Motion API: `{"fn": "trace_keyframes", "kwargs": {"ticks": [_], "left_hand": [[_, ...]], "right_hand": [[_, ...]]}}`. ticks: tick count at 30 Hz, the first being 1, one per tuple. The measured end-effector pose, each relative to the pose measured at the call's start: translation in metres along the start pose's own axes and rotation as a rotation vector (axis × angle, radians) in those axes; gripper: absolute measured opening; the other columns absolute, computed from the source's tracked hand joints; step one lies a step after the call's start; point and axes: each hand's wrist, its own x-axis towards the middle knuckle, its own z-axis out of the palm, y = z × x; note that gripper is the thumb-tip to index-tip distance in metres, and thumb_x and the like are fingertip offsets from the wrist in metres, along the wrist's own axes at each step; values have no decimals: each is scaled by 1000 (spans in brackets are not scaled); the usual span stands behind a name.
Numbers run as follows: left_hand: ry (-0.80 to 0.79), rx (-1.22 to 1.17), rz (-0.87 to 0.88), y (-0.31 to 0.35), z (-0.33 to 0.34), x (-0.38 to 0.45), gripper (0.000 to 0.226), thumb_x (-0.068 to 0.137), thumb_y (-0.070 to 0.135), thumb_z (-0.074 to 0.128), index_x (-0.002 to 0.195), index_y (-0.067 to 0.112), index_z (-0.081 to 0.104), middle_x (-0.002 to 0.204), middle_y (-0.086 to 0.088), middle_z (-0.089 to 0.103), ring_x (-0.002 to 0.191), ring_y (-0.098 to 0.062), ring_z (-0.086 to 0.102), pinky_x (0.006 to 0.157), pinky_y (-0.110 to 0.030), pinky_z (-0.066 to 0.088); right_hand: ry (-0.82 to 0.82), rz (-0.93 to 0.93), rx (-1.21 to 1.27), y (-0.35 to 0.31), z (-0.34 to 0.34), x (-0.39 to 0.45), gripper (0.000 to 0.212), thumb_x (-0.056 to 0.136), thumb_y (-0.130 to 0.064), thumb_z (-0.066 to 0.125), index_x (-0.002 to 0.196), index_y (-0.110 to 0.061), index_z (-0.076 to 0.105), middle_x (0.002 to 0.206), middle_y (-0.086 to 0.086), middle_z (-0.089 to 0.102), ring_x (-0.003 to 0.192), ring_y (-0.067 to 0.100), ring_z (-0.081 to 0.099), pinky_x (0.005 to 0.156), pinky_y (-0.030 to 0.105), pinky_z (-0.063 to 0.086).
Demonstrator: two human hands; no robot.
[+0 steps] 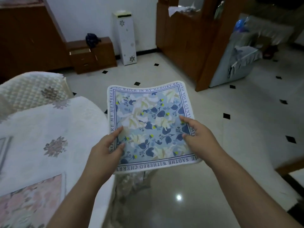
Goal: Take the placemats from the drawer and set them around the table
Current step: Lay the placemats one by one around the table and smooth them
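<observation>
Nearest of all, the two forearms reached forward from the bottom edge, and both hands were closed on one blue floral placemat [150, 127], held flat in the air over the tiled floor [230, 145] rather than over any surface. The left hand [107, 147] pinched the mat's near-left edge, thumb on top and fingers hidden beneath; the right hand [199, 130] gripped the near-right side in the same way. The mat was close to square, so it showed no clear long axis; its lettered border ran round all four sides, and its far edge sagged a little.

Immediately to the left of the mat lay the desk [54, 129], covered with a white cloth with a faded flower pattern, its rounded edge just beside the left hand. The left hand was plainly the nearer to it, so I judged that the coming move would be a short sideways carry to the left, with the mat then lowered onto the cloth. A pinkish placemat [31, 199] lay on the near left part of the desk. A chair with a quilted cover [32, 91] stood at the desk's far side.

Nothing stood between the mat and the cloth's edge. Farther off, against the far wall, a low wooden cabinet [92, 56] had its top drawer [80, 51] pulled out, with a dark bundle on top. A white patterned column [125, 38] stood to its right, and a wooden partition [189, 38] rose far right.
</observation>
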Motion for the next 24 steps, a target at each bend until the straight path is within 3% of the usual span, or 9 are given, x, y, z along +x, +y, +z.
{"fn": "trace_keyframes", "kwargs": {"ticks": [2,5,9,17,21,24], "left_hand": [[12,-32,-20,3,11,14,49,97,24,67,138,48,57,115,35,56,103,5,62,76,-13,55],[50,-82,-74,2,24,39,48,96,22,69,136,48,60,127,21,63,113,-9,65,94,-35,58],[90,-106,-114,-7,36,78,48,95,23,70,131,54,62,125,25,63,113,-10,66,98,-42,57],[188,-168,-158,-27,55,170,47,95,22,70,136,45,61,129,25,61,119,-2,61,103,-33,52],[260,-186,-197,-25,56,203,47,96,23,69,135,48,61,126,34,58,119,4,59,104,-30,51],[348,-165,-243,-31,51,216,48,96,24,68,137,49,59,119,41,58,115,15,55,104,-28,50]], "right_hand": [[-10,-19,-26,1,-10,19,63,92,-6,60,133,-54,54,137,-17,55,111,2,60,90,22,54],[-38,-33,-75,2,-15,50,62,92,-6,61,135,-50,54,135,-20,54,123,4,54,103,27,47],[-88,-48,-138,-1,-10,99,61,94,-9,61,137,-50,51,132,-21,51,126,6,53,106,32,47],[-200,-141,-298,-24,3,221,62,95,-12,63,140,-52,47,137,-23,50,125,-4,48,96,16,37],[-242,-187,-331,-43,16,275,63,95,-12,62,139,-54,47,137,-22,52,122,-4,50,97,19,42],[-318,-219,-347,-56,41,314,61,95,-13,61,138,-55,47,138,-21,52,119,1,55,100,31,51]]}}
